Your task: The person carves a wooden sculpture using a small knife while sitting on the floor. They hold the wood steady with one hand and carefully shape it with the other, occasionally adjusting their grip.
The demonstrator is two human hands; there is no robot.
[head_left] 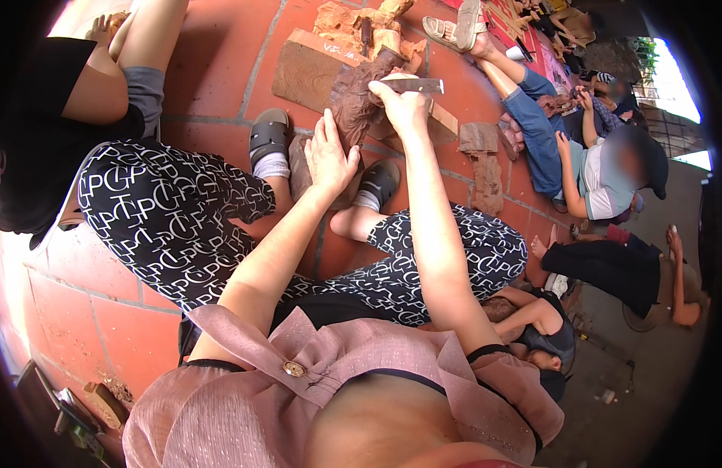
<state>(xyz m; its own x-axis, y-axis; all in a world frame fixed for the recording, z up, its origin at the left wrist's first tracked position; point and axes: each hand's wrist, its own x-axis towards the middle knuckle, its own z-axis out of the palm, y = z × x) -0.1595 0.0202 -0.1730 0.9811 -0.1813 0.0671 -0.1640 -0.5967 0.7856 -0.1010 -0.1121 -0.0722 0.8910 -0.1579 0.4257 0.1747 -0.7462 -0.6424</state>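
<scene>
Carving [356, 100], dark reddish-brown wood: beyond the sandals [269, 139]; long axis running away, far end leaning rightward.
Right hand [406, 109]: fingers clamped on flat metal tool [429, 85].
Left hand [329, 160]: fingers extended, bracing carving.
Step, apparently: surface shaping; next stroke calls for steadiness.
Beside: wooden block [305, 76].

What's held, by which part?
Right hand: flat grey tool, by its left portion, right end protruding. Left hand is at the dark carving; grip unclear.
</scene>
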